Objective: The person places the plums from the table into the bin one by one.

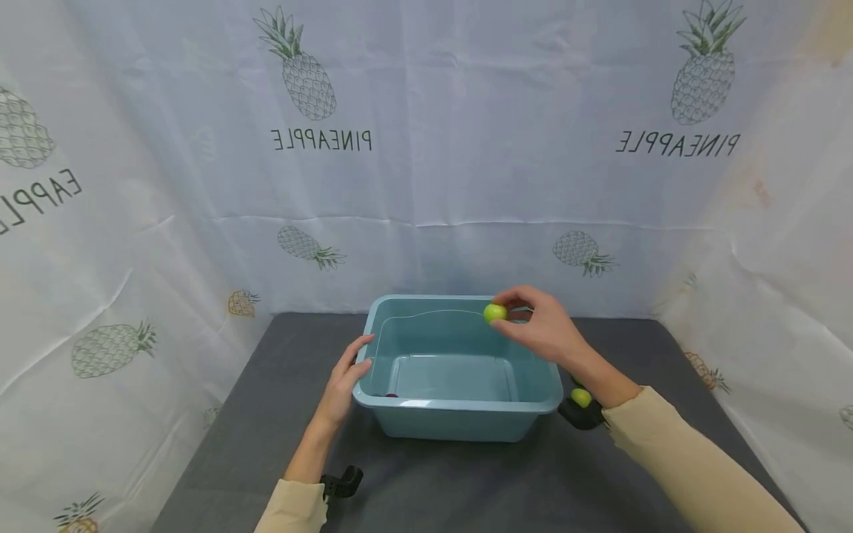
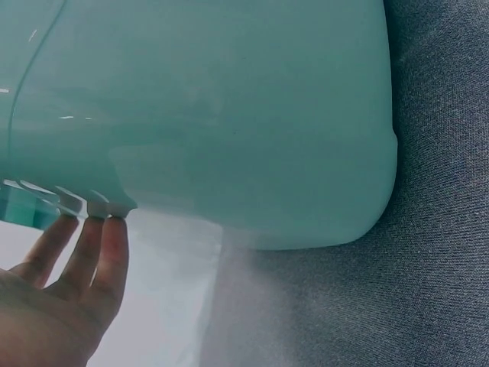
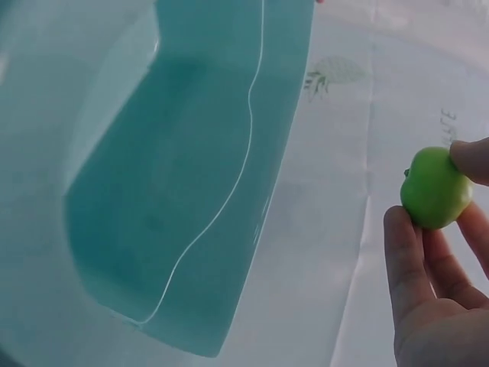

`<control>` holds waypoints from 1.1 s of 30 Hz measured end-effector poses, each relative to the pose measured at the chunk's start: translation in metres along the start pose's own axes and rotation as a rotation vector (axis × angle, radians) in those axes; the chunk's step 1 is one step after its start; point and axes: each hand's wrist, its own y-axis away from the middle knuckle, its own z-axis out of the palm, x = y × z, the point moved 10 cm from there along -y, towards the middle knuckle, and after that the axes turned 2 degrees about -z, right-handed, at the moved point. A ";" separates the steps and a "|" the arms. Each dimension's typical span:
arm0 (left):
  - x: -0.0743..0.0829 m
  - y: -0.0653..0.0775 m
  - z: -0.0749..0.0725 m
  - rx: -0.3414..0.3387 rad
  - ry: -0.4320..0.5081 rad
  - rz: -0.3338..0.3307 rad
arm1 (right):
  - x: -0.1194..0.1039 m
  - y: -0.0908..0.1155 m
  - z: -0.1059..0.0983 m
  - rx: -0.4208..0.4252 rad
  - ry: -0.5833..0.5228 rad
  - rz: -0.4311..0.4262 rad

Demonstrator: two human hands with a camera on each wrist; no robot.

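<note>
My right hand [image 1: 533, 318] pinches a small green apple [image 3: 435, 187] between thumb and fingertips. In the head view it holds the apple over the far right rim of a light blue plastic basin [image 1: 460, 426]. A short stem pokes out of the apple in the right wrist view. My left hand [image 1: 343, 381] grips the basin's left rim, and its fingertips meet the rim from outside in the left wrist view. Inside the basin, a sliver of a dark red thing [image 1: 391, 395] shows at the near left; the near wall hides most of it.
A dark grey cloth [image 1: 440, 488] covers the table under the basin. Right of the basin lies a yellow-green round thing [image 1: 581, 397], partly hidden by the right wrist and its black strap mount. White pineapple-print curtains [image 1: 453, 185] stand behind and at both sides.
</note>
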 end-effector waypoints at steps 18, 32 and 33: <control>-0.002 -0.002 -0.001 0.006 0.002 0.012 | -0.002 -0.032 0.018 -0.021 -0.055 -0.030; -0.003 -0.002 0.000 -0.003 -0.001 0.009 | -0.004 -0.058 0.045 -0.059 -0.018 -0.089; -0.002 -0.002 -0.001 -0.003 -0.003 0.008 | -0.005 -0.060 0.048 -0.063 -0.025 -0.099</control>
